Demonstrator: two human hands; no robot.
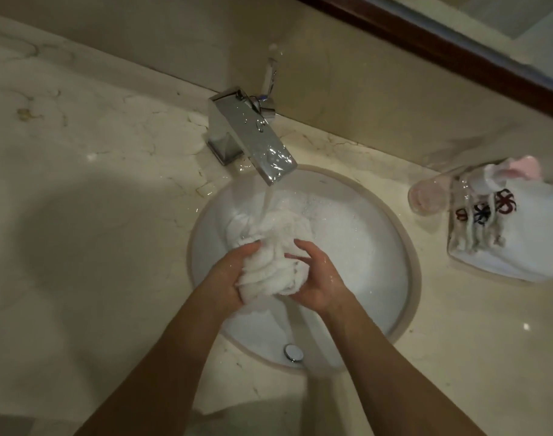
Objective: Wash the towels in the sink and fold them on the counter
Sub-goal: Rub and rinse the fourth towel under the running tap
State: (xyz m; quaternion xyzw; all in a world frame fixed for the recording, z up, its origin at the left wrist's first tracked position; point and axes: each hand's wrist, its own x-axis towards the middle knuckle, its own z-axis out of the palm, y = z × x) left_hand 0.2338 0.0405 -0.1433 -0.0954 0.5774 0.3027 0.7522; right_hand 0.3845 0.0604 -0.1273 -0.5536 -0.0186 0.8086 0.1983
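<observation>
A wet white towel (270, 265) is bunched up over the round white sink (376, 256). My left hand (228, 278) grips its left side and my right hand (316, 278) grips its right side, fingers curled into the cloth. Water runs from the chrome faucet (253, 133) onto the far end of the towel. A second white towel (520, 237) with dark red and blue embroidery and a fringed edge lies folded on the counter at the right.
Marble counter (96, 199) surrounds the sink, wide on the left. A clear glass (432, 193) lies tipped beside the folded towel, with a pink cloth (527, 166) behind it. An overflow cap (293, 352) sits on the sink's near wall. A mirror frame (426, 42) runs along the top right.
</observation>
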